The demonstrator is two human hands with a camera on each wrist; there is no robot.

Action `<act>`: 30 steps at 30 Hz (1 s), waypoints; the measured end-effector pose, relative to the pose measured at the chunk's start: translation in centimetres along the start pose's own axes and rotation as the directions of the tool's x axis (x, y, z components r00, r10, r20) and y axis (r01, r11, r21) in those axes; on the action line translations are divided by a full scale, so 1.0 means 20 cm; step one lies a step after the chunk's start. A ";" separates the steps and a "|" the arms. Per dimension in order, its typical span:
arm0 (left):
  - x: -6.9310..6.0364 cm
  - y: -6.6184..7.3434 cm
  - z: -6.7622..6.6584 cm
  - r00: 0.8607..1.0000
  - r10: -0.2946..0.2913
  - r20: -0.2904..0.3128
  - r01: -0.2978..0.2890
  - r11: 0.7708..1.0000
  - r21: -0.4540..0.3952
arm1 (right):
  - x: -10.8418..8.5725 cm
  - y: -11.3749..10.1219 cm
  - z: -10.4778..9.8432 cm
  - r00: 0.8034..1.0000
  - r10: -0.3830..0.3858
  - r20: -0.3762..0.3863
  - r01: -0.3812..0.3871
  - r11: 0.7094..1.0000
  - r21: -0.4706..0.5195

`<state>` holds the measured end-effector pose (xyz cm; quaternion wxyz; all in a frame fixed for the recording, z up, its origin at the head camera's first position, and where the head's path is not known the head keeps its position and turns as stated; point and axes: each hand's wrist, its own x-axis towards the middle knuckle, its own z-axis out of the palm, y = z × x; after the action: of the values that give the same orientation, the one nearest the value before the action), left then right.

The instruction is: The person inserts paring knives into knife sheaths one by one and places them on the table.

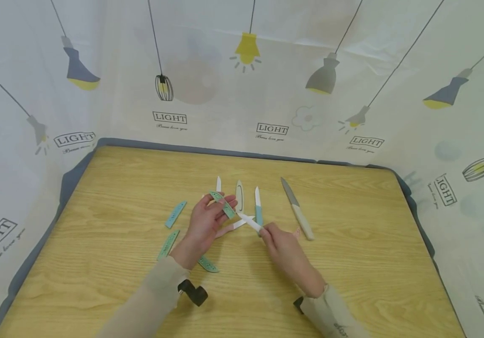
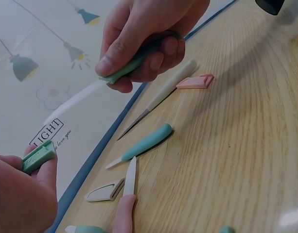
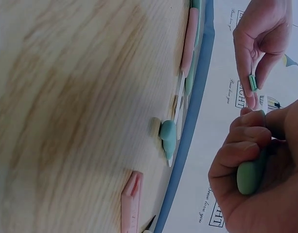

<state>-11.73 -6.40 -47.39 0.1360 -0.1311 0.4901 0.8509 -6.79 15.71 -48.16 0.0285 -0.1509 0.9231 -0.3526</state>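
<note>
In the head view, my left hand (image 1: 203, 223) holds a green blade sheath (image 1: 223, 205) between thumb and fingers, raised above the table. My right hand (image 1: 286, 249) grips a paring knife by its green handle (image 3: 248, 177). Its white blade (image 1: 249, 221) points left at the near end of that sheath; in the left wrist view the tip looks just short of it. Below the hands lie a pink-handled knife (image 2: 124, 211), a teal-handled knife (image 2: 147, 142) and a beige sheath (image 2: 106, 191). My left hand partly hides another white-bladed knife (image 1: 218, 184) behind it.
On the right lies a larger beige-handled knife (image 1: 302, 218) with a grey blade, near a pink sheath (image 2: 196, 81). A blue sheath (image 1: 176, 214) and two green ones lie left, one (image 1: 168, 245) beside my wrist, another (image 1: 208, 264) nearer me. Printed cloth surrounds the wooden table (image 1: 351, 263).
</note>
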 end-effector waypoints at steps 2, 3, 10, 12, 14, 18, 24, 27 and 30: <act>0.00 0.00 0.00 1.000 0.007 0.000 -0.007 1.000 0.000 | 0.00 -0.01 0.01 1.000 0.008 0.015 -0.008 1.000 0.008; -0.01 0.00 0.00 1.000 0.010 -0.002 -0.010 1.000 -0.002 | 0.00 -0.01 0.01 1.000 0.011 0.021 -0.011 1.000 0.008; -0.02 -0.02 0.01 0.999 0.034 -0.020 -0.035 0.999 -0.001 | -0.01 -0.02 0.03 0.999 0.012 0.045 -0.012 1.000 -0.008; -0.02 -0.02 0.01 0.999 0.048 -0.018 -0.048 0.999 -0.003 | -0.02 -0.03 0.04 0.999 -0.005 0.038 0.006 1.000 -0.021; -0.02 -0.02 0.01 0.998 0.058 -0.014 -0.058 0.998 -0.012 | -0.02 -0.03 0.04 0.999 -0.026 0.027 0.027 0.999 -0.030; -0.02 -0.03 0.01 0.998 0.064 -0.005 -0.064 0.998 -0.027 | -0.03 -0.04 0.04 1.000 -0.020 0.024 0.020 1.000 -0.012; -0.02 -0.02 0.02 0.998 0.059 0.001 -0.059 0.998 -0.023 | -0.03 -0.06 0.03 0.997 0.030 0.066 -0.035 0.996 0.076; -0.02 -0.01 0.02 0.998 0.057 0.000 -0.057 0.998 -0.026 | -0.03 -0.06 0.02 0.996 0.034 0.080 -0.043 0.994 0.104; -0.02 -0.01 0.03 0.998 0.057 -0.007 -0.058 0.998 -0.037 | -0.03 -0.07 0.02 0.995 0.035 0.092 -0.046 0.991 0.123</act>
<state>-11.28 -5.79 -47.14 0.1076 -0.1219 0.4780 0.8632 -5.80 14.67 -47.66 0.0863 -0.1455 0.8999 -0.4020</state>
